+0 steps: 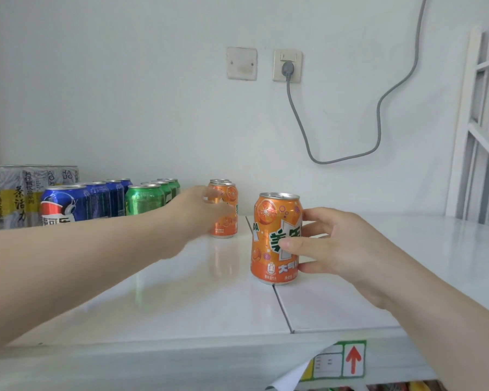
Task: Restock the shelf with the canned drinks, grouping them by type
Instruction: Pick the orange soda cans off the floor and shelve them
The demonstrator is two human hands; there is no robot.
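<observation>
An orange soda can stands upright on the white shelf, on the seam between two panels, with my right hand wrapped around its right side. Farther back stands a short row of orange cans. My left hand, blurred, reaches across at the front can of that row; whether it grips it I cannot tell. Left of these run a row of green cans and a row of blue cola cans.
Tall grey-and-yellow cans fill the far left. A grey cable hangs from a wall socket behind the shelf. A white frame stands at the right. A label with a red arrow sticks to the shelf's front edge.
</observation>
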